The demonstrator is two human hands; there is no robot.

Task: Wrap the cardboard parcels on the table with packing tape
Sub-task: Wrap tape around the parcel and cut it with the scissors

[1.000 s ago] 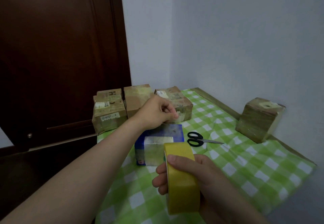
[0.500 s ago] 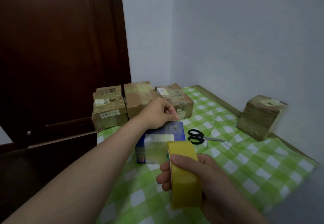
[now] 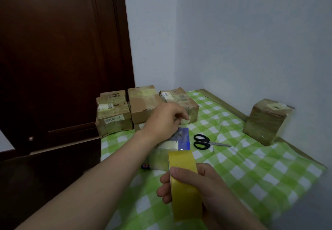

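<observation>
My right hand grips a yellow roll of packing tape near the table's front edge. A clear strip of tape runs from the roll over a blue parcel. My left hand hovers over the far end of that parcel, fingers curled, and seems to pinch the strip's free end. Its wrist hides much of the parcel's top. Three taped cardboard parcels stand at the back: left, middle and right. Another parcel stands alone by the right wall.
Black-handled scissors lie just right of the blue parcel. The table carries a green and white checked cloth and sits in a corner between two pale walls. A dark wooden door fills the left side.
My left hand has dropped slightly toward the blue parcel's top. The roll in my right hand stays at about the same spot near the front.
</observation>
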